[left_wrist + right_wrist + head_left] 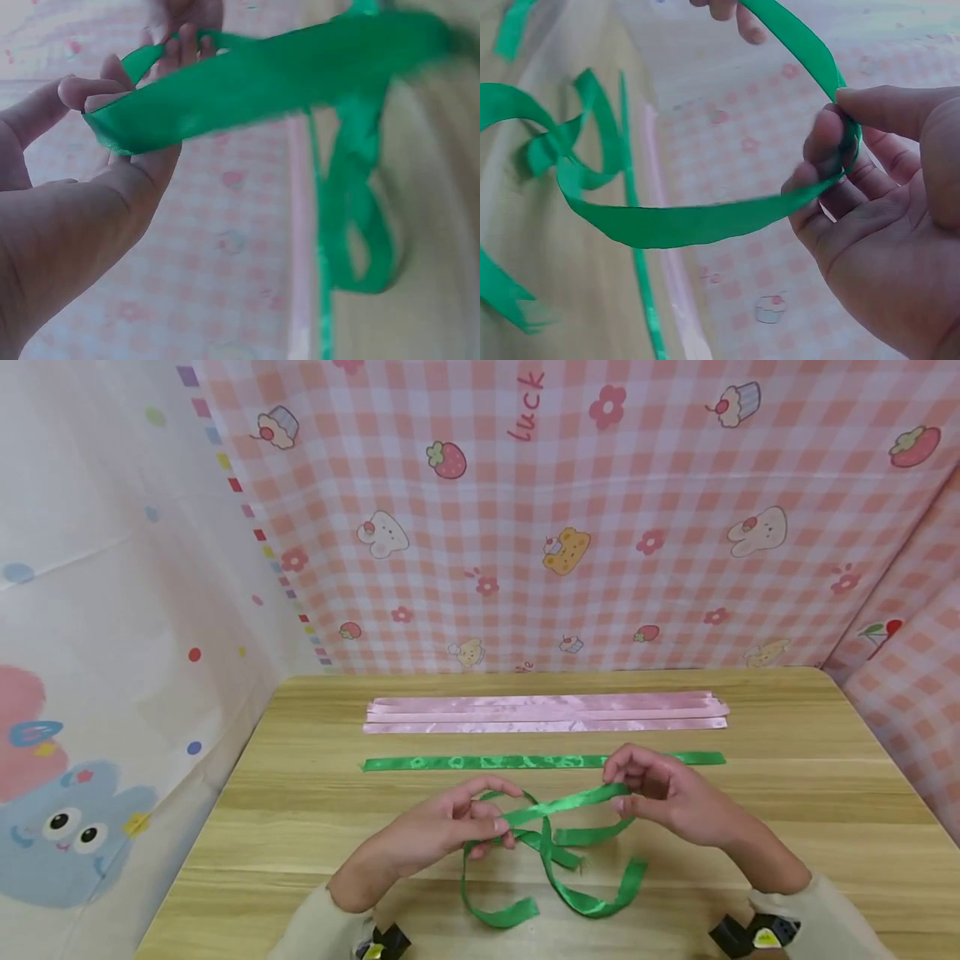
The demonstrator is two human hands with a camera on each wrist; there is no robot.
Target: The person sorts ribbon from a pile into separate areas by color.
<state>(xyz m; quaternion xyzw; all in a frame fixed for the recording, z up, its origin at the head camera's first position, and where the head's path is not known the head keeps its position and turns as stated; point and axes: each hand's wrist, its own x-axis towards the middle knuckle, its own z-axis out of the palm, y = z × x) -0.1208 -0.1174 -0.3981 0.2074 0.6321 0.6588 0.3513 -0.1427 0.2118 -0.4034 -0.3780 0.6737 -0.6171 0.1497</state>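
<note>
In the head view, my left hand [450, 822] and right hand [678, 802] hold a green satin ribbon [566, 804] above the table, a stretch of it running between them. The left thumb and fingers pinch one part. At the other side, the right thumb and fingertips pinch a bend, as the right wrist view shows with the ribbon [705, 225] looping back from the right hand [900, 202]. Curled lengths and several cut ends hang below or lie near the tabletop. Where the lengths cross, I cannot tell if they are knotted, or whether this is one ribbon or more.
Behind the hands, a straight green ribbon [495, 762] lies across the wooden table [247, 827]. Farther back are several pink ribbons [547, 712] side by side. A pink checked cloth [480, 527] hangs behind the table, a white patterned one [112, 593] at the left.
</note>
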